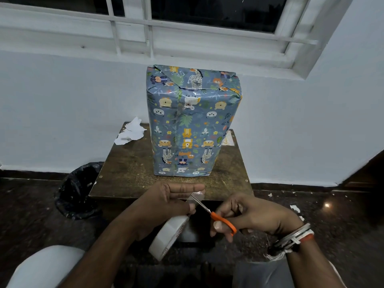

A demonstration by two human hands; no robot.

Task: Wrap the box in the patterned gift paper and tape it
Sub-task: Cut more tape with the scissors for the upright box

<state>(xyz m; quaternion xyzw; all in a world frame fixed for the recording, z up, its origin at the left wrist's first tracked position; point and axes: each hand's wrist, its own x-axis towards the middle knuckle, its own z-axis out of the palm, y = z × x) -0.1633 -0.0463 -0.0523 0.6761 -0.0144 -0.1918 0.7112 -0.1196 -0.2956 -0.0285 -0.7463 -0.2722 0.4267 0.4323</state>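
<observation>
Nearest, low in the view, the roll (168,235) of tape hangs tilted under the left hand (166,202), which holds it and keeps a short clear strip (197,194) drawn up to its outstretched fingers. The right hand (251,215), just to the right and a little nearer the person, grips the orange-handled scissors (221,220). Their blades point up and to the left and meet the strip between roll and fingertips, so the step in hand looks like cutting a piece free. Both hands hover at the near edge of the small brown table (128,163). The box (191,121) lies straight ahead of them, further back on that table and apart from both hands. It stands on end, its long axis upright, and is already covered in the patterned paper. A lengthwise seam runs down the face turned toward the person, slightly left of centre, and the top end is folded and looks glossy with tape. The left hand, carrying the strip, is the one nearer the box, so the coming reach should go forward and upward from there. Torn paper scraps (131,132) lie at the table's far left corner, and a black bin (79,190) sits on the floor to the left. Beyond is the pale wall and a window (207,17).
</observation>
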